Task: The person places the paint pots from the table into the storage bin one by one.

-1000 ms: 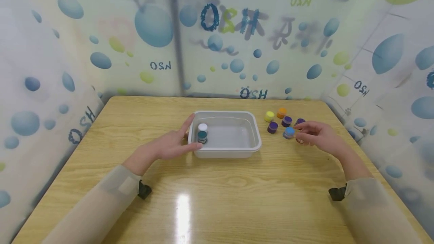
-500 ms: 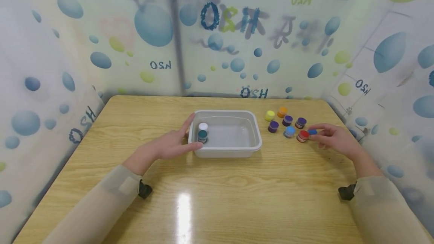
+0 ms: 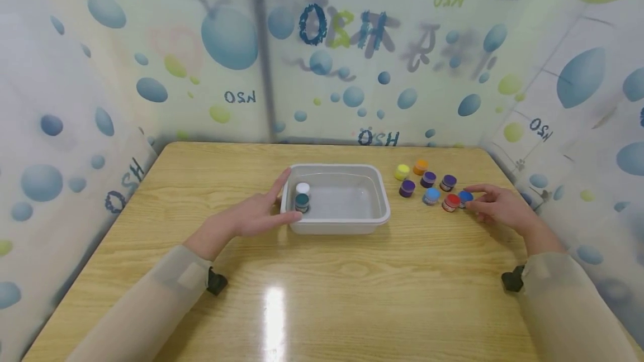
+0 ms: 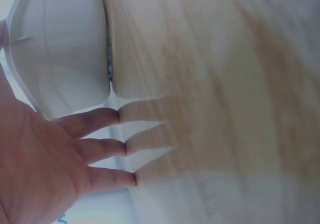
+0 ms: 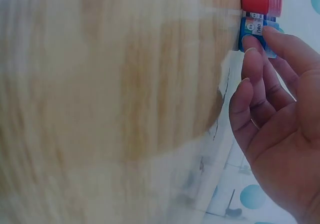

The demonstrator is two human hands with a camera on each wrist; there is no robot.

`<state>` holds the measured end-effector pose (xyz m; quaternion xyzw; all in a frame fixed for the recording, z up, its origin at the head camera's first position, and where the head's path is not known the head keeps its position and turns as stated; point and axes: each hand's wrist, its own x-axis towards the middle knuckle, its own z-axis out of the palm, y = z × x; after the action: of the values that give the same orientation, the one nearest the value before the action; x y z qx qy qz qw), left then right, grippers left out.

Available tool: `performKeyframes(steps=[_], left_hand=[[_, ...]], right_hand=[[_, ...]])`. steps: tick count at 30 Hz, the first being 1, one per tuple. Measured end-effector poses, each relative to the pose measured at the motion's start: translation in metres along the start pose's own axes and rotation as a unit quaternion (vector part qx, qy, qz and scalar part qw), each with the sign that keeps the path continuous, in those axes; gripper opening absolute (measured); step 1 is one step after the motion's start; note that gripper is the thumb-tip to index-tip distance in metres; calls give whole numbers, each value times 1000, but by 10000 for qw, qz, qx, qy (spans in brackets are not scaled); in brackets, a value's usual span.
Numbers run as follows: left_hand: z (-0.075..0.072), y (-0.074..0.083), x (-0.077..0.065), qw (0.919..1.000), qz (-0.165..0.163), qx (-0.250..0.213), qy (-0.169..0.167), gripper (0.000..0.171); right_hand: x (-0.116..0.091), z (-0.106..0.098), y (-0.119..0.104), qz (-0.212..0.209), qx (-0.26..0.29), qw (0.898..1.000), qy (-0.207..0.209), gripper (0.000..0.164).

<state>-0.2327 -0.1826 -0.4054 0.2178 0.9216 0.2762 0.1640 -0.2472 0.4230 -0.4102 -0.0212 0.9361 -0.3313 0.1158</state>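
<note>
Right hand (image 3: pixel 495 205) narrowed to a pinch, presumably for control, I hold one blue jar (image 3: pixel 465 198) on the table (image 3: pixel 347 295) beside one red jar (image 3: pixel 451 202); beyond stand one light blue jar (image 3: pixel 431 196), three purple jars (image 3: pixel 407 188), one yellow jar (image 3: pixel 402 172), one orange jar (image 3: pixel 421 167); farther off, my left hand (image 3: pixel 254 214) lies spread wide against one tray (image 3: pixel 338 228), seemingly to steady it, with one white jar (image 3: pixel 303 188) and one teal jar (image 3: pixel 302 202) inside
</note>
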Motion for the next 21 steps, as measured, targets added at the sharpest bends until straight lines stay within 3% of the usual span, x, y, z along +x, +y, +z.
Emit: performKeyframes(steps=[6,11,21], left_hand=[[-1,1,1,10000,30,-6,31,117],[0,1,1,10000,22,-18,31,117],[0,0,0,10000,-1,-8,32,116]], right_hand=[[2,-3,2,-55,-44,10000,60,59],[-2,-9,0,-32,-236,9993,286,66],[-12,-11,-36,-257,-273,9982,465,65]])
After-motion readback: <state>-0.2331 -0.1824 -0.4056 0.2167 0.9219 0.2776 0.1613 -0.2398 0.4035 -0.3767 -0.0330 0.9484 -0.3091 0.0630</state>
